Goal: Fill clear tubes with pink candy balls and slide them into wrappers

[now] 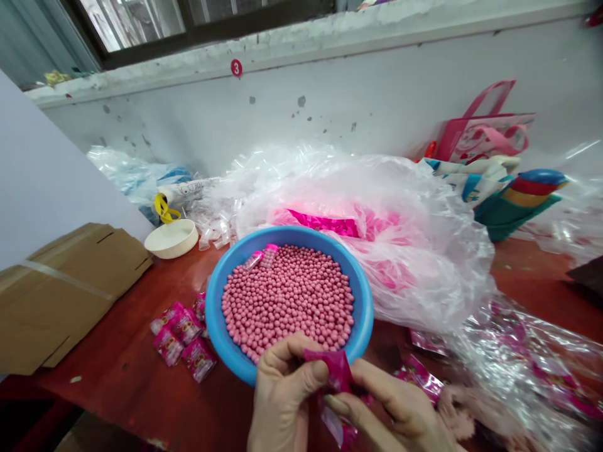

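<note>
In front of the basin's near rim, a small pink plastic packet (336,371) is held between my two hands. My left hand (281,398) pinches its upper left part between thumb and fingers. On the right, the fingers of my right hand (400,408) close on its side and lower part; their tips partly cover it. Just beyond stands a blue basin (217,339) full of pink beads (287,295). Two small clear containers with pink caps, one a bead-filled container (269,255), lie on the beads at the back left.
Several pink packets (168,345) lie left of the basin on the red table (127,402). Flattened cardboard (70,295) and a white round lid (172,238) are farther left. A large clear bag (438,251) holds pink pieces behind. At right are more packets (421,376) and clear plastic.
</note>
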`<control>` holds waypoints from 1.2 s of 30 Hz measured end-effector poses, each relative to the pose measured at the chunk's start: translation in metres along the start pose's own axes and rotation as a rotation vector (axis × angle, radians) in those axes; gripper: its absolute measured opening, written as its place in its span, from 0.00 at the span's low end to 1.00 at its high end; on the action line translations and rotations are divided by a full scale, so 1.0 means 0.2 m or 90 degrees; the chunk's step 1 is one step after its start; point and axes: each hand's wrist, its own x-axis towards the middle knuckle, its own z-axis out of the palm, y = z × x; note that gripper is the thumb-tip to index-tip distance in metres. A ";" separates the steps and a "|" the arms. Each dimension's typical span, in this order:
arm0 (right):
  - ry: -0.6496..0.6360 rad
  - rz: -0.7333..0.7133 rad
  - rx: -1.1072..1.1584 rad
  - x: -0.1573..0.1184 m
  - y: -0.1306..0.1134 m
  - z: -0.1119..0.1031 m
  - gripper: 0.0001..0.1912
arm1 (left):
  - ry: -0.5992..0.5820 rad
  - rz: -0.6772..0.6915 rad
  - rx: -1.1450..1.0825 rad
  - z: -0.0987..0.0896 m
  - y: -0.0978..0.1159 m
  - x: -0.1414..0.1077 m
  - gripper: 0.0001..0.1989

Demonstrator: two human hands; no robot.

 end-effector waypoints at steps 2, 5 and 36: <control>0.030 0.019 0.020 0.04 0.01 0.03 0.09 | 0.058 0.007 -0.025 -0.01 0.03 0.02 0.10; 0.088 0.027 0.045 0.09 0.02 0.07 0.06 | 0.099 0.027 -0.042 -0.04 0.05 0.05 0.11; -0.073 0.249 -0.317 1.15 0.15 0.48 0.16 | 0.170 0.115 -0.188 -0.17 0.14 0.28 0.08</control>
